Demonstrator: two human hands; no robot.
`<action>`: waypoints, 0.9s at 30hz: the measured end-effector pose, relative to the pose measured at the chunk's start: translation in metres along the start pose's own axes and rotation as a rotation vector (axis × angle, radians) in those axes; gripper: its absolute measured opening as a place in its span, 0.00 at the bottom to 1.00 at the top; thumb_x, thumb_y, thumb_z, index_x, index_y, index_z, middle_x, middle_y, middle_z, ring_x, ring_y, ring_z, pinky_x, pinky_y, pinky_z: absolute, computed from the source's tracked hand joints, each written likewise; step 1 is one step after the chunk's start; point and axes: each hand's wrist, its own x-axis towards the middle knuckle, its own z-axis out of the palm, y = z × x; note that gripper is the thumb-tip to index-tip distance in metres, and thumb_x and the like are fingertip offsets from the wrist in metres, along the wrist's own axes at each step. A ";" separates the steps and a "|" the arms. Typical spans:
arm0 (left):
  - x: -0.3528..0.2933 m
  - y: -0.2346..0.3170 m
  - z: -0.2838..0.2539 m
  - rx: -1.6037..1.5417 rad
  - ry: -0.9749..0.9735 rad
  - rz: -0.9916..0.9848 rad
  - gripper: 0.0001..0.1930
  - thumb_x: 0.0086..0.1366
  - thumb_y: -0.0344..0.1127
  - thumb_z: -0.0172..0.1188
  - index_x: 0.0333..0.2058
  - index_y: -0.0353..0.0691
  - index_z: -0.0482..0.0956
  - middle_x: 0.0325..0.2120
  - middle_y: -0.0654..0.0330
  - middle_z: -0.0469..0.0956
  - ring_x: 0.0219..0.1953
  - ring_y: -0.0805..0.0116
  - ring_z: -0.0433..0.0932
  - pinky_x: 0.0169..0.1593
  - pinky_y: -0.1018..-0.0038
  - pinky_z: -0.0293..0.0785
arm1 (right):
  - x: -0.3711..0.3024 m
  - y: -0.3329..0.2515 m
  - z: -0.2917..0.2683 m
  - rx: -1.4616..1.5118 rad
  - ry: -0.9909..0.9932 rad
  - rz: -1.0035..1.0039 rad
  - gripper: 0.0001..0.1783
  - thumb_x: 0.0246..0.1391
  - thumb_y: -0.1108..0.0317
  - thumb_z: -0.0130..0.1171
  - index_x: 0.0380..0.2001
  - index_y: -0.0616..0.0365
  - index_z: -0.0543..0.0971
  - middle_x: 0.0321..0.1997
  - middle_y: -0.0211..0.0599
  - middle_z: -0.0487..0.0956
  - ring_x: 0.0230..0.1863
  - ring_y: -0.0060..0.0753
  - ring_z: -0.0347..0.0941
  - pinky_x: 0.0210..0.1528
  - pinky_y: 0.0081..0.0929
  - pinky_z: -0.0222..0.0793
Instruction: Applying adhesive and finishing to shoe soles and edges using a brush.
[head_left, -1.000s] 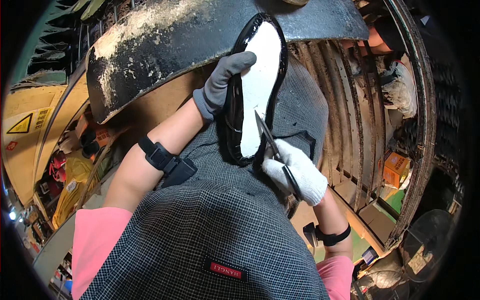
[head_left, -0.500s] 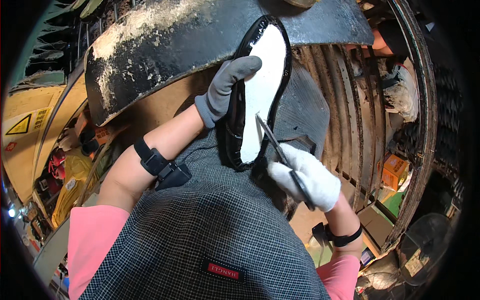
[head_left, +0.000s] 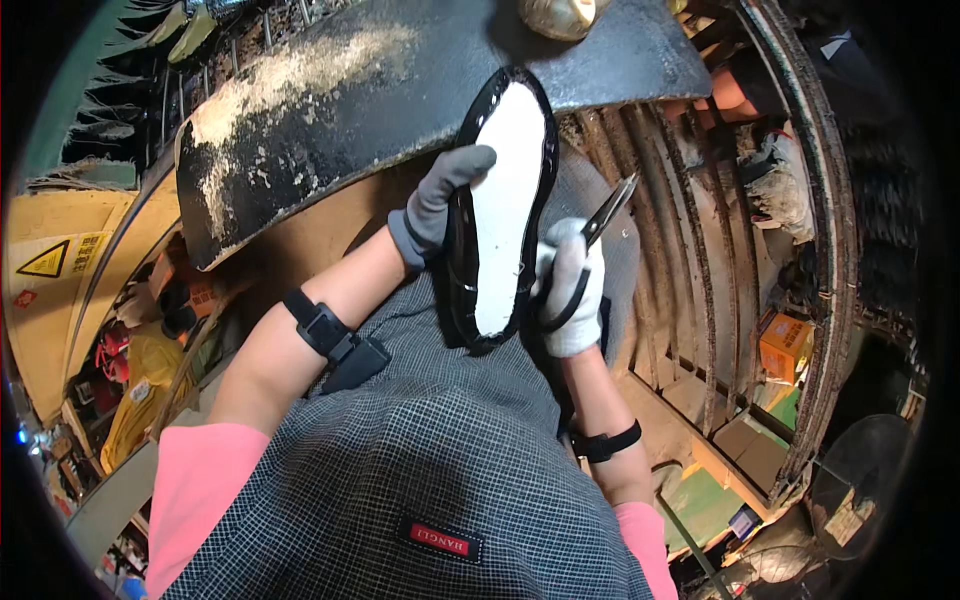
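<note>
Over in the worker's left hand [head_left: 437, 195] is the shoe [head_left: 512, 215], its near end above the apron [head_left: 420, 440], its far end by the worktop [head_left: 330, 100]. Just right of it, the right hand [head_left: 575, 285] has the scissors [head_left: 607, 212]. Farther right stands a barred rack [head_left: 835, 230], a box [head_left: 785, 345] showing between its bars; off left, a bag [head_left: 150, 395]

A glossy black shoe piece with a long white sole-shaped face [head_left: 505, 215] serves as the landmark. At its left edge, the left of the hands [head_left: 440, 195], in a grey knit glove, grips it, thumb on the white. Just right of it, the right hand [head_left: 575, 285], in a white knit glove, holds dark metal scissors [head_left: 605, 212], tips pointing away from it. Behind its upper end lies a worn, curved black counter [head_left: 330, 120]; below it, a dark checked cloth apron [head_left: 400, 440].
</note>
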 end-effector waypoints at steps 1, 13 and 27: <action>-0.008 0.001 0.014 0.004 -0.020 0.008 0.31 0.64 0.45 0.64 0.62 0.35 0.72 0.52 0.50 0.82 0.53 0.59 0.82 0.61 0.62 0.78 | 0.004 -0.002 -0.002 0.160 -0.047 -0.071 0.14 0.74 0.57 0.46 0.48 0.57 0.70 0.29 0.32 0.78 0.24 0.23 0.73 0.27 0.24 0.72; -0.072 0.035 0.087 1.257 0.147 0.694 0.35 0.61 0.52 0.68 0.63 0.40 0.72 0.51 0.55 0.79 0.52 0.59 0.78 0.59 0.60 0.72 | 0.042 -0.133 0.024 -1.451 -0.133 -0.777 0.24 0.54 0.54 0.69 0.48 0.54 0.75 0.32 0.44 0.80 0.36 0.51 0.79 0.38 0.44 0.74; -0.032 0.099 0.053 1.684 -0.068 0.335 0.27 0.64 0.38 0.65 0.60 0.38 0.72 0.49 0.53 0.82 0.50 0.50 0.82 0.56 0.61 0.78 | 0.141 -0.273 0.073 -1.462 -0.140 -1.465 0.15 0.51 0.74 0.62 0.43 0.45 0.85 0.40 0.35 0.81 0.42 0.41 0.80 0.42 0.32 0.77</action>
